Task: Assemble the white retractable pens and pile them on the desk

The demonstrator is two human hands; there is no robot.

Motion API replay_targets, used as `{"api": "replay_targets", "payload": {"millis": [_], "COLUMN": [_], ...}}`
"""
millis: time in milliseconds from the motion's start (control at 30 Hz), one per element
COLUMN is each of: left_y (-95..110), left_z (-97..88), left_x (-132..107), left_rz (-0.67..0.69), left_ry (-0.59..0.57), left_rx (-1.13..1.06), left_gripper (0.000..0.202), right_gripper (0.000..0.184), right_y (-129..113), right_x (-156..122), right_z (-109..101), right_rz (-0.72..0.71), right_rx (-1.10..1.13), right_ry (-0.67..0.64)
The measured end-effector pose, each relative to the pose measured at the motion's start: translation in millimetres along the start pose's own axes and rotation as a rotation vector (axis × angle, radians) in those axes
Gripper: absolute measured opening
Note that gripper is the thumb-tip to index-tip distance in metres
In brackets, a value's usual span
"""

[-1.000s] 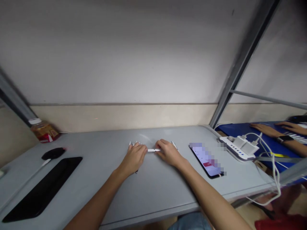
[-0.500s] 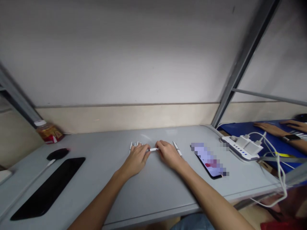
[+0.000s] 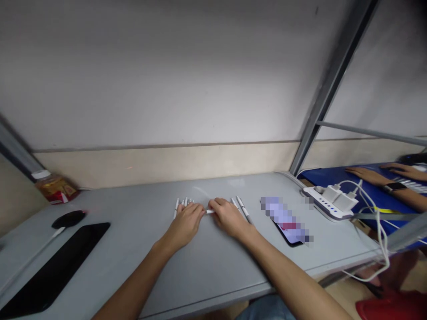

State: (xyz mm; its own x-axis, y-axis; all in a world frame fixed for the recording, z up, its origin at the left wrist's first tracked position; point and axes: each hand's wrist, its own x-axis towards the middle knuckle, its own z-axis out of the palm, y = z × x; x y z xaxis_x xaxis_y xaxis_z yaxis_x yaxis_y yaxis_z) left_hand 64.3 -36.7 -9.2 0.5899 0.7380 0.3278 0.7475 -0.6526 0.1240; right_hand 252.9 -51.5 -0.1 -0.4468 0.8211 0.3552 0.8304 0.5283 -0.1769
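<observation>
Near the middle of the desk, a white pen (image 3: 209, 211) lies crosswise between my two hands, its ends covered by my fingers. My left hand (image 3: 188, 220) is closed on the pen's left end. On its right end, the fingers of my right hand (image 3: 227, 216) are pinched together. Several white pens (image 3: 176, 206) lie behind and left of my left hand, partly hidden by it. Just right of my right hand are two more white pens (image 3: 243, 207), side by side and slanted.
A phone (image 3: 286, 226) with a lit screen lies to the right, before a white power strip (image 3: 327, 203) with plugs and cables. At left are a black mat (image 3: 63, 269), a dark round mouse (image 3: 69, 219) and a bottle (image 3: 56, 189). Another person's hands (image 3: 370, 175) rest on a blue surface.
The view has turned slightly right, so things appear further left. My hands are a little closer together, with less of the pen showing. A second pen now shows beside the right one.
</observation>
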Motion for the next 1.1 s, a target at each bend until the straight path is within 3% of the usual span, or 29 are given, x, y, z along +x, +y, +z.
{"api": "replay_targets", "payload": {"millis": [167, 300, 500, 700, 1100], "left_y": [5, 4, -4, -9, -9], "left_z": [-4.4, -6.6, -7.9, -10.0, -2.2], "left_x": [1, 2, 4, 5, 1], "left_rz": [-0.035, -0.078, -0.119, -0.171, -0.09], "left_ry": [-0.026, 0.027, 0.088, 0.083, 0.066], "left_rx": [-0.102, -0.178, -0.229, -0.243, -0.055], "left_gripper": [0.035, 0.031, 0.032, 0.029, 0.029], "right_gripper": [0.023, 0.026, 0.014, 0.009, 0.025], "right_y": [3, 12, 25, 32, 32], "right_x": [0, 1, 4, 6, 1], "right_z": [1, 1, 4, 3, 5], "right_rz": [0.019, 0.056, 0.138, 0.192, 0.027], "right_rx": [-0.025, 0.008, 0.302, 0.472, 0.259], "right_ry": [0.06, 0.158, 0.321, 0.308, 0.18]}}
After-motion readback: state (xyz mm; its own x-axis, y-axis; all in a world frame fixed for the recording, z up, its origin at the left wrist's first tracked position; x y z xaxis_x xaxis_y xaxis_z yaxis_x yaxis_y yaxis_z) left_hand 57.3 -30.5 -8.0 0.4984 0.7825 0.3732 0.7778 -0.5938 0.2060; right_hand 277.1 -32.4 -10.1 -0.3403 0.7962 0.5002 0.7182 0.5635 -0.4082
